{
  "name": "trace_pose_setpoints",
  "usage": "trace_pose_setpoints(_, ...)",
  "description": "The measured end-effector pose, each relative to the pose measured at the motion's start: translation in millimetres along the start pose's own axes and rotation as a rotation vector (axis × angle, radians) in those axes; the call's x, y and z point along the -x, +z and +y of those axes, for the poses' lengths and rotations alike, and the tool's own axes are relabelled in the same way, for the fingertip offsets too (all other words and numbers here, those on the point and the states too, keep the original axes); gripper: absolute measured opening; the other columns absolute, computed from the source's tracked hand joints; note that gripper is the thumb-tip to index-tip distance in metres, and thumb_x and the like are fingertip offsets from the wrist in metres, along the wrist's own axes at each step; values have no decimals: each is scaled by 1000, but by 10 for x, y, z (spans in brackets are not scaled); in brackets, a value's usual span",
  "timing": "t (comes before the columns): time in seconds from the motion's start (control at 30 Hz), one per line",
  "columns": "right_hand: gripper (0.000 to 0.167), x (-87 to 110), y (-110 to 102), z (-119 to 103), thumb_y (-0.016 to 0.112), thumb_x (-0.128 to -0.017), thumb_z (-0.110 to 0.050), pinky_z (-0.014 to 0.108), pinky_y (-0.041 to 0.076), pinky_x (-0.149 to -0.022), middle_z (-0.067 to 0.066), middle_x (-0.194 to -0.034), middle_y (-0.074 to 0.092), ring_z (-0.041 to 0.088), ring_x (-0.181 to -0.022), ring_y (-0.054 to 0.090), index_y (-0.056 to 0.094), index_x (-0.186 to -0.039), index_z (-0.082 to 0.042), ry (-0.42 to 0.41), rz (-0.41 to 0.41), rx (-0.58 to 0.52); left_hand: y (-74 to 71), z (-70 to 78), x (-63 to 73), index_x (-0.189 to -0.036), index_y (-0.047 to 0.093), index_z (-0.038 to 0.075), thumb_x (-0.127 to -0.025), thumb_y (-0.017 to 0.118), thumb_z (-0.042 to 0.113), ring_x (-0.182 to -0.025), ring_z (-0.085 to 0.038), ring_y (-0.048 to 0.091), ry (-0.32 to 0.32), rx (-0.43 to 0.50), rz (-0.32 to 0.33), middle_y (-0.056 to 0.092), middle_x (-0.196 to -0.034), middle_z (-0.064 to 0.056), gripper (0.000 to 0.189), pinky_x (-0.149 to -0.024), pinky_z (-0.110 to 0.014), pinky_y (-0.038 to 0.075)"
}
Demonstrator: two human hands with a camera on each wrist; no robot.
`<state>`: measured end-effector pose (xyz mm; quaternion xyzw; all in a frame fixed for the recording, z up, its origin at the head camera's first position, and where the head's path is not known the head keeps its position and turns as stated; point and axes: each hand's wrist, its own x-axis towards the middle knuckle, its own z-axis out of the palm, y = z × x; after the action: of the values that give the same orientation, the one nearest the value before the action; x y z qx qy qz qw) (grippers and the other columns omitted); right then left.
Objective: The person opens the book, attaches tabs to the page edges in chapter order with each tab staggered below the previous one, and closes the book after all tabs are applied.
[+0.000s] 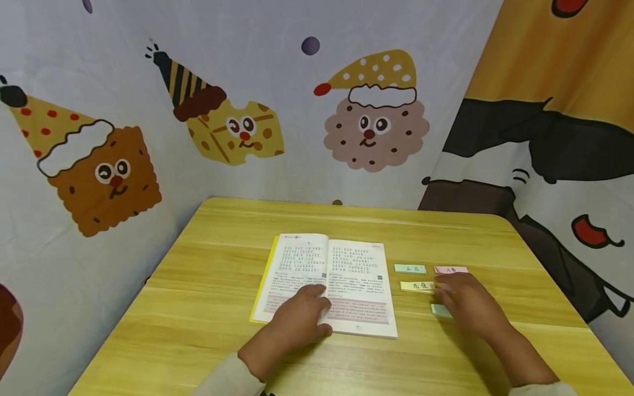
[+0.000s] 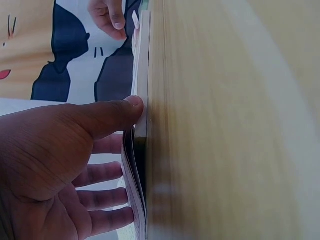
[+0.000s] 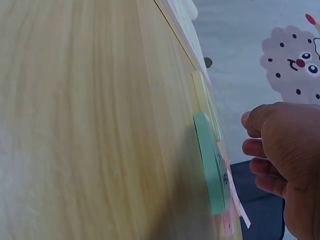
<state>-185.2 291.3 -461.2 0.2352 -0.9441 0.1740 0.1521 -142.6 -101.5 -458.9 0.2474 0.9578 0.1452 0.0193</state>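
Note:
An open book [image 1: 354, 286] with printed pages and a yellow cover edge lies on the table. My left hand [image 1: 297, 319] rests on it near the spine, fingers extended over the left page and thumb [image 2: 117, 115] at the lower edge. My right hand [image 1: 470, 305] hovers over several small sticky-note pads, fingers loosely bent and holding nothing. Below it are a yellow pad [image 1: 416, 286] with handwriting and a mint green pad [image 3: 212, 165], partly hidden in the head view. Behind lie a light green pad [image 1: 410, 268] and a pink pad [image 1: 451, 269], both handwritten.
The wooden table [image 1: 198, 286] has rounded far corners. A cloth backdrop [image 1: 297, 181] with cartoon figures hangs behind and beside it. The pads lie just right of the book. One pink slip [image 3: 240, 200] sticks up from its pad.

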Motion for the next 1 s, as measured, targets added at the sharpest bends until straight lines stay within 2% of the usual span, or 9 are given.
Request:
trace_pose_setpoints(0.23, 29, 14, -26, 105, 74, -93, -8, 61, 42, -96, 21, -119, 71, 46, -114, 59, 72, -120, 3, 52, -16, -24, -6, 2, -1, -111, 75, 14, -83, 85, 38, -136, -30, 50, -1, 0, -5, 58, -143, -12, 38, -105, -40, 47)
trace_pose_setpoints(0.4, 24, 33, -14, 216, 74, -93, -9, 62, 42, -94, 17, -111, 73, 47, -108, 61, 75, -114, 1, 53, -9, 22, -4, 8, -1, -110, 76, 13, -83, 85, 38, -135, -29, 50, -4, 7, -10, 58, -143, -12, 38, -105, -39, 47)
trace_pose_setpoints(0.5, 22, 42, -11, 268, 74, -94, -11, 62, 42, -95, 16, -109, 74, 47, -109, 60, 75, -112, 1, 84, -18, 38, 0, 8, -4, -111, 76, 14, -83, 85, 38, -136, -29, 50, -7, 6, -11, 58, -143, -12, 39, -105, -39, 47)
trace_pose_setpoints(0.73, 27, 55, 20, 354, 72, -94, -11, 66, 39, -96, 23, -110, 71, 50, -114, 56, 71, -116, 4, 174, -44, 46, 13, -6, -5, -112, 76, 14, -83, 85, 38, -135, -29, 50, -6, 12, -6, 58, -143, -12, 39, -105, -40, 47)
trace_pose_setpoints(1.0, 31, 40, 64, 413, 73, -97, -20, 66, 37, -98, 22, -111, 72, 52, -112, 57, 73, -118, 2, 173, -61, 68, 15, -7, -11, -112, 75, 14, -83, 85, 38, -136, -29, 50, -6, 14, -7, 57, -143, -12, 39, -105, -40, 47)
